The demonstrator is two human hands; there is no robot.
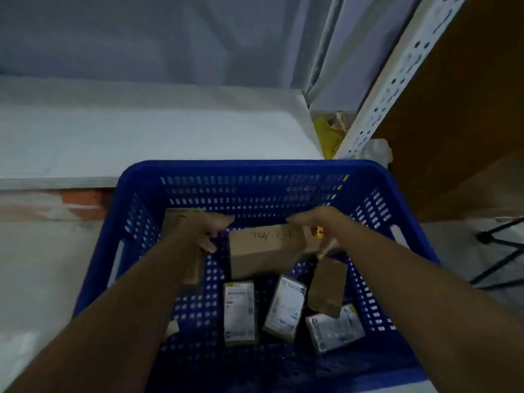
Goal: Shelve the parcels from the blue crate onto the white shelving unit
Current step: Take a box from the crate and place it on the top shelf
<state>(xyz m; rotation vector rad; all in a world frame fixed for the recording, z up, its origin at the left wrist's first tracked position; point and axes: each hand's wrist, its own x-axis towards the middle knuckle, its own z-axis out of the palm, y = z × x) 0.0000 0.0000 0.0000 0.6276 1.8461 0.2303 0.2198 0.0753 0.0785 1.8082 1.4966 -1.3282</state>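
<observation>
The blue crate (377, 177) stands low in front of me with several parcels inside. A brown cardboard box (263, 253) with handwriting on top sits in its middle. My right hand (312, 226) grips that box's right end. My left hand (211, 226) is at the box's left end, fingers spread, next to a narrow brown box (181, 219) by the left wall; whether it touches either box is unclear. Two white-labelled parcels (239, 312) (285, 307) lie nearer me, a third (334, 331) to the right beneath a small brown box (326, 287). The white shelf board (141, 137) lies just beyond the crate.
A white perforated shelf upright (397, 78) rises at the right, with brown board behind it. Yellow and white bags (331, 134) lie in the gap by the upright. Black tripod legs (499, 251) stand on the floor at the far right. A wall is behind the shelf.
</observation>
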